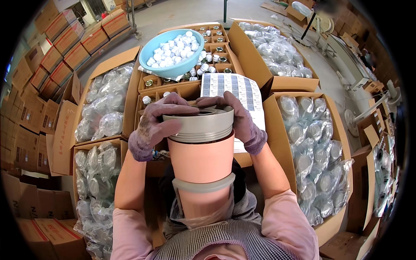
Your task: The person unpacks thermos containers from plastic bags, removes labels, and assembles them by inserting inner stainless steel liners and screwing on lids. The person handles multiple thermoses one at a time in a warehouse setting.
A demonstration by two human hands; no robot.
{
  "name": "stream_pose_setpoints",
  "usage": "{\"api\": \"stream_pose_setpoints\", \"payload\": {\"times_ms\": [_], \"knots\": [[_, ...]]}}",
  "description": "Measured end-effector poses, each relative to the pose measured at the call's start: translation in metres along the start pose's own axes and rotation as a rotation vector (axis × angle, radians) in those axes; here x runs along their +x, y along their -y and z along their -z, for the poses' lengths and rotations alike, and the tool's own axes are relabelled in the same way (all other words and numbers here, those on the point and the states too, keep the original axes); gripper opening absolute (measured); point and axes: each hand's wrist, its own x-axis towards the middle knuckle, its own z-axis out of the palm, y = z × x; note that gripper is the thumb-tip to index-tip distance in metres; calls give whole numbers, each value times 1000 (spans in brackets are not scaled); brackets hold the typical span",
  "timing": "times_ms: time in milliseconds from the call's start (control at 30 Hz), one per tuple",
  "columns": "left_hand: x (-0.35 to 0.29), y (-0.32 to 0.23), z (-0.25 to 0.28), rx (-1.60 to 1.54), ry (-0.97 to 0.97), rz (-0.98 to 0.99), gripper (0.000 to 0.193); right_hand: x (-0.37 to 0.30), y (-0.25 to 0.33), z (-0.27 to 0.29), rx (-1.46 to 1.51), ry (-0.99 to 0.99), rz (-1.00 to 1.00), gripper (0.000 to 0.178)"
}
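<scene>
Right in front of my body stands a large pink tumbler (201, 160) with a grey band lower down. Clear plastic film (208, 219) wraps its lower part. On top sits a wide silver-grey ribbed lid (201, 130). My left hand (162, 119), in a mauve knit glove, grips the lid's left side, fingers over the top and thumb against the side. My right hand (239, 116), gloved alike, holds the opposite side with its fingertips at the far rim. The fingers partly cover the lid's top.
Beyond is a light blue basin (145, 50) of small white caps, resting on a divided carton (234, 65) of silver and white pieces. A printed sheet (255, 97) lies beside it. Open cartons of film-wrapped items flank me left (128, 93) and right (271, 112). Stacked boxes (54, 69) stand far left.
</scene>
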Motion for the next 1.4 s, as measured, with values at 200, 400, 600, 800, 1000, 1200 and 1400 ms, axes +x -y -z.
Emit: {"api": "stream_pose_setpoints", "payload": {"times_ms": [200, 400, 600, 800, 1000, 1200, 1400], "knots": [[-9, -9, -5, 100, 51, -1, 47, -4, -5, 4, -103, 61, 122, 61], [-20, -14, -3, 21, 22, 8, 50, -9, -2, -17, -160, 3, 151, 39], [-24, -30, -12, 112, -33, 134, 45, -13, -22, -14, 100, 45, 54, 50], [-14, -73, -51, 612, -107, 38, 50, 1, -29, -12, 634, 334, -164, 54], [-57, 42, -2, -145, -157, -26, 43, -10, 30, -24, -608, -10, 308, 38], [-48, -9, -57, 72, -468, -51, 16, 12, -41, -12, 82, 239, 362, 40], [-12, -82, -79, 877, -286, -242, 21, 9, -73, -17, 382, 255, 183, 42]]}}
